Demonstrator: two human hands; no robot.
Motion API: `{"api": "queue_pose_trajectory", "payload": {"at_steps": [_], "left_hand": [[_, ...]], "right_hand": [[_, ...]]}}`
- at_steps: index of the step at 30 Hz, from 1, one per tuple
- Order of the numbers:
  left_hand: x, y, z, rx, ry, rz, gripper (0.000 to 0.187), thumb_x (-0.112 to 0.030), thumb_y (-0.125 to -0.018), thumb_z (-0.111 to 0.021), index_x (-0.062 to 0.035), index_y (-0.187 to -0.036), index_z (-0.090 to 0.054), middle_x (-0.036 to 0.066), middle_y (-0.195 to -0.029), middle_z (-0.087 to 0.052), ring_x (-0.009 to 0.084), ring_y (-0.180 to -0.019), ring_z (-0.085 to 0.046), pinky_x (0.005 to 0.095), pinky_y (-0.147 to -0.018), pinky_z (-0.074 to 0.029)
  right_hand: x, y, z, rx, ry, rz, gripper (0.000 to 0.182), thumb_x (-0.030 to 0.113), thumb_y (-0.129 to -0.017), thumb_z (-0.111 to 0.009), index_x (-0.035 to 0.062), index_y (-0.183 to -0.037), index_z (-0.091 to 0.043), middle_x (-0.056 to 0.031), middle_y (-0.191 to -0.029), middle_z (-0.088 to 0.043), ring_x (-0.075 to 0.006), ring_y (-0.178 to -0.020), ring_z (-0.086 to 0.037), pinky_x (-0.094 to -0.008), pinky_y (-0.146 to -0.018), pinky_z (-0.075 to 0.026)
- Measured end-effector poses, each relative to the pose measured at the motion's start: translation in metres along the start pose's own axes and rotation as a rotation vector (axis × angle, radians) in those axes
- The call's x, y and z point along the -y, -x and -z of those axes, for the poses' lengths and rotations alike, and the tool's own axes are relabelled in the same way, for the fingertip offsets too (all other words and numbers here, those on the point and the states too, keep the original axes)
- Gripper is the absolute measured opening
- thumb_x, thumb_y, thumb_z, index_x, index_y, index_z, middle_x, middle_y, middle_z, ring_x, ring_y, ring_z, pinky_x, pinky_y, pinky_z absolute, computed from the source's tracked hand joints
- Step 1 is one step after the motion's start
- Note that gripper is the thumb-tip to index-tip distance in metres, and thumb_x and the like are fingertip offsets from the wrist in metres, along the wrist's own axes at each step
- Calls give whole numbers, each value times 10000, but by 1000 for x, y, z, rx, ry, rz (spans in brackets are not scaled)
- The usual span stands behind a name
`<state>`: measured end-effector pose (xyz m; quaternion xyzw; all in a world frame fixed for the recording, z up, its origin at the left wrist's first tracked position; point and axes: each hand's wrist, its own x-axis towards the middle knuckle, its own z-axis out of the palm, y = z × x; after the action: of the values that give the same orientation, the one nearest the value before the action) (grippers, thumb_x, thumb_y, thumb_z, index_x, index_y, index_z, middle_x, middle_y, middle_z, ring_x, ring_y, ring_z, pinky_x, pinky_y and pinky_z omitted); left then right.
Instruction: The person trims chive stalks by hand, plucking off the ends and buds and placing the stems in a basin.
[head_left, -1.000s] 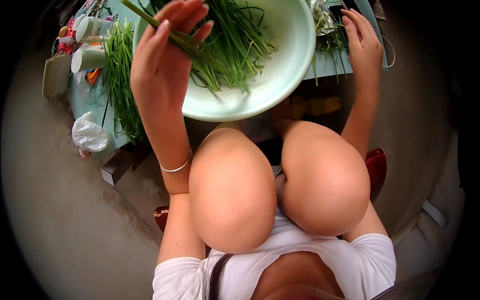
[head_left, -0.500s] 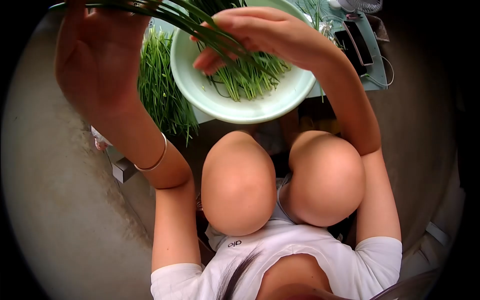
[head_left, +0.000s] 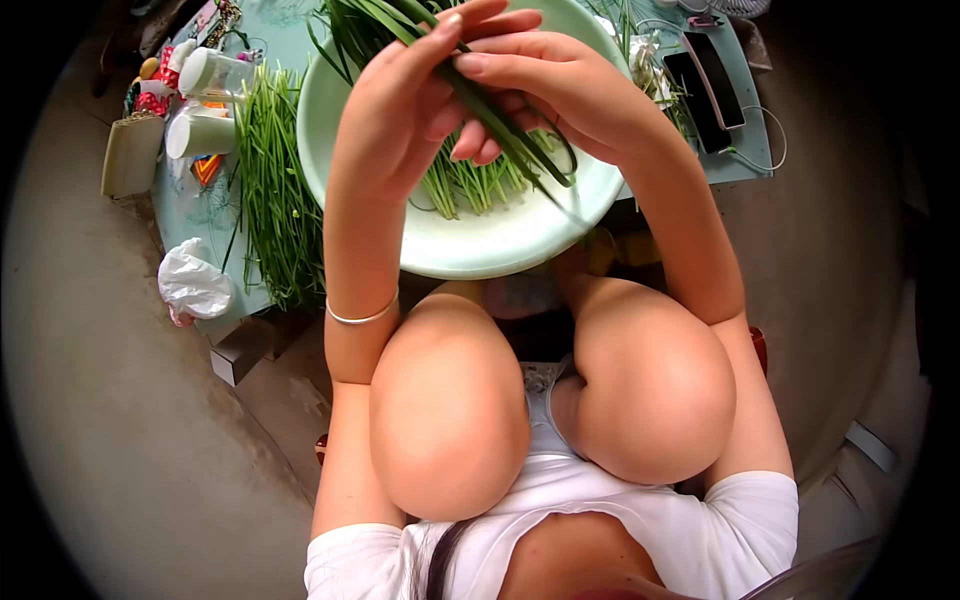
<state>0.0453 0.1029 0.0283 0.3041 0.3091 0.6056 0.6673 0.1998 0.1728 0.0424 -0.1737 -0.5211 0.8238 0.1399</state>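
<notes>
A small bunch of garlic chives (head_left: 508, 138) is held above the pale green basin (head_left: 470, 262), its leaves running across both palms. My left hand (head_left: 395, 110), with a silver bangle on the forearm, is closed around the bunch, thumb on top. From the other side my right hand (head_left: 575, 90) pinches the same leaves, thumb against them and fingers partly hidden. Below the hands, cut chive stalks (head_left: 465, 190) lie inside the basin. To the left of the basin, a larger heap of chives (head_left: 280, 190) rests on the table and hangs over its edge.
On the table's left stand white cups (head_left: 200, 133), a cardboard box (head_left: 132, 155) and a crumpled white bag (head_left: 193, 280). At right lie a dark phone (head_left: 700, 100) with a cable and part of a small fan (head_left: 740, 8). My knees (head_left: 450, 400) are close below the basin.
My left hand has moved right and down, from the far left to over the basin, meeting my right hand at the chives. The view has shifted, showing more of the table's left side.
</notes>
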Motion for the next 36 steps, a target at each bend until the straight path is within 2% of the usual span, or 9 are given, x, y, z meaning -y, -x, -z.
{"api": "queue_pose_trajectory", "payload": {"at_steps": [6, 14, 16, 17, 19, 24, 31, 33, 36], "left_hand": [[-8, -5, -1, -244, 185, -144, 344, -172, -987, -357, 13, -1264, -443, 231, -1265, -509, 321, -1167, -516, 432, -991, -426], [-5, 8, 2, -308, 363, -158, 354, -148, -990, -313, 0, -1293, -424, 216, -1350, -432, 312, -1256, -429, 472, -1044, -367], [-6, 7, 0, -307, 370, -163, 354, -148, -990, -314, -2, -1293, -424, 216, -1348, -434, 312, -1259, -425, 479, -1049, -359], [-6, 7, -2, -287, 378, -165, 354, -151, -990, -316, -4, -1293, -426, 216, -1344, -439, 311, -1259, -424, 483, -1051, -354], [-4, 6, -3, -268, 387, -167, 353, -154, -990, -318, -6, -1292, -427, 215, -1340, -443, 310, -1260, -423, 487, -1053, -348], [8, 4, -4, -256, 260, -239, 352, -173, -991, -333, -8, -1283, -438, 210, -1321, -466, 310, -1241, -441, 465, -1044, -354], [17, 1, -13, -269, 226, -227, 351, -165, -991, -341, 19, -1278, -424, 222, -1295, -483, 318, -1219, -460, 426, -1032, -369], [18, 0, -15, -283, 213, -227, 352, -166, -990, -344, 23, -1276, -421, 226, -1288, -487, 320, -1217, -462, 419, -1031, -370], [22, -1, -15, -291, 181, -225, 350, -164, -989, -347, 30, -1271, -420, 234, -1278, -493, 324, -1215, -464, 409, -1029, -373]], "right_hand": [[-15, 10, 10, 28, -237, -170, 468, 307, -985, -332, -91, -1183, -478, -259, -1008, -624, -247, -789, -664, -284, -663, -547], [-33, 29, 16, -100, -169, -182, 470, 350, -972, -388, -42, -1205, -500, -201, -1072, -625, -241, -924, -641, -307, -758, -507], [-42, 27, 16, -310, 311, 263, 330, 255, -937, -515, -9, -1128, -571, -119, -1035, -642, -201, -932, -634, -278, -777, -489], [-39, 26, 16, -309, 310, 261, 330, 255, -937, -515, -9, -1128, -571, -119, -1035, -642, -201, -932, -634, -278, -777, -489], [-23, 26, 16, -640, 1139, 780, 184, 118, -868, -622, 9, -1016, -625, -55, -935, -643, -150, -885, -621, -246, -751, -472], [-21, 29, -10, -365, 942, 334, 120, 86, -837, -645, -3, -918, -641, -36, -797, -623, -75, -637, -552, -202, -569, -428], [-39, 17, -5, -437, 778, 305, 210, 182, -812, -658, -2, -910, -638, -110, -714, -629, -169, -633, -610, -285, -608, -480], [-42, 16, -6, -408, 710, 349, 151, 72, -850, -620, 1, -983, -620, -26, -786, -621, -48, -655, -570, -185, -534, -442], [-38, 15, -14, -448, 482, 249, 164, 38, -863, -588, -7, -1019, -601, -30, -814, -622, -56, -678, -585, -189, -551, -464]]}}
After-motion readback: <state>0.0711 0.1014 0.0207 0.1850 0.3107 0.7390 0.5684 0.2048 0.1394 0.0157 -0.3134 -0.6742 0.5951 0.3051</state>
